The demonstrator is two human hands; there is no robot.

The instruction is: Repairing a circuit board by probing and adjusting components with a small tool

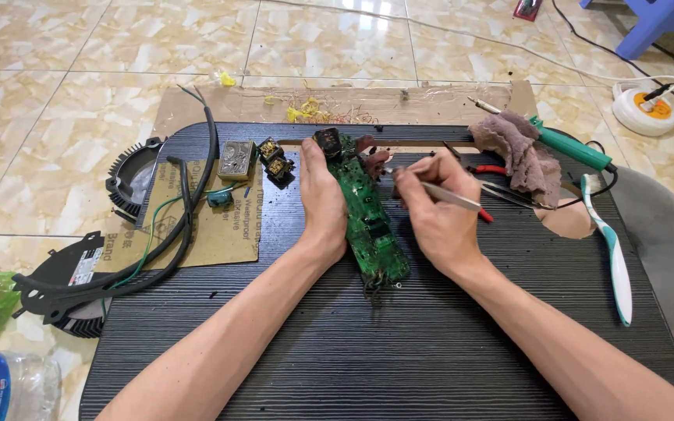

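Rag (523,152), toothbrush (611,242) at right. Circuit board (368,222) long axis runs away from the person; left hand (321,199) grips it, right hand (438,210) pinches tweezers (450,196).

Bright, even daylight fills the scene. A white glare patch lies on the glossy floor tiles (368,19) beyond the far edge of the dark worktop (399,343). Shadows on the worktop are soft and faint. Focus is sharp at the centre. Tile lines beyond the worktop bow slightly near the frame edges.
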